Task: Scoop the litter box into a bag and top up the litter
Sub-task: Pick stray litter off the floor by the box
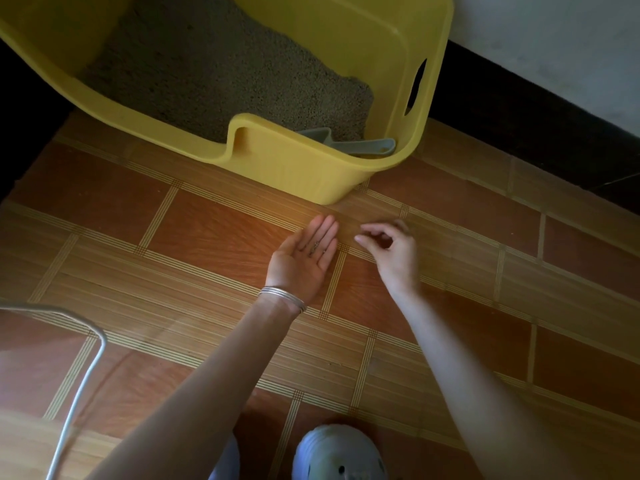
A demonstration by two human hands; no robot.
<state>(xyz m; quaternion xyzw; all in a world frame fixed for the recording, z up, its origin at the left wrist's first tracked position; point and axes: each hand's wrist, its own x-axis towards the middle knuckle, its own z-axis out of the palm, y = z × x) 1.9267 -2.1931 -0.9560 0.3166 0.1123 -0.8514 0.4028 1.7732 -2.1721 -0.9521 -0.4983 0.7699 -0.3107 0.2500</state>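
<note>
A yellow litter box (311, 171) stands on the tiled floor at the top of the view, holding grey-brown litter (214, 71). A grey scoop (349, 143) lies inside it at the near right corner. My left hand (304, 258) rests palm up just in front of the box, fingers flat, with a few litter grains (316, 247) on the palm. Beside it, my right hand (391, 251) hovers over the floor with thumb and forefinger pinched together; whether a grain sits between them is too small to tell. No bag is in view.
A white wall (554, 46) with a dark skirting strip (519, 133) runs along the right. A thin white metal frame (86, 358) curves in at the lower left. My light shoe (339, 452) shows at the bottom edge. Brown patterned tiles (207, 306) cover the floor.
</note>
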